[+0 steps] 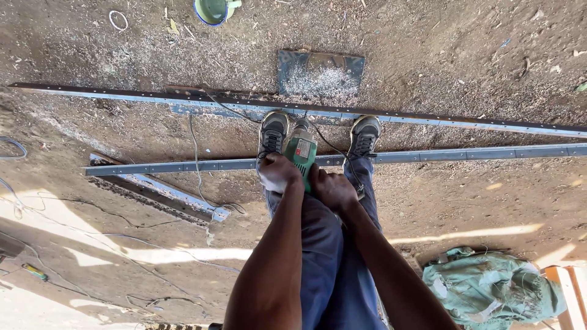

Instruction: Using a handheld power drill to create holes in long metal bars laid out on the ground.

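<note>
The person stands on the dirt ground, looking straight down, with both hands wrapped round a green electric drill held upright between the feet. The left hand is curled tight over the drill's left side; the right hand is clenched on its right side and sits a little nearer the body. Both touch the drill, so neither has any reach to make. The bit end points down and away from the hands, at the far metal strip; the tip itself is hidden behind the drill's body.

That strip's long axis runs left to right across the view, square to the drill's upright axis. The left shoe and the right shoe rest on the metal, one on each side of the drill. A near metal strip lies just beside the far one, almost parallel, passing under the hands.

By count: two hands, one drill, two shoes, two long strips. A third, shorter metal bar lies at a slant to the left. One flat steel plate sits beyond the far strip, dusted with shavings. One green-rimmed bowl stands at the top edge, one green cloth bundle lies at lower right, and thin cables trail over the ground.
</note>
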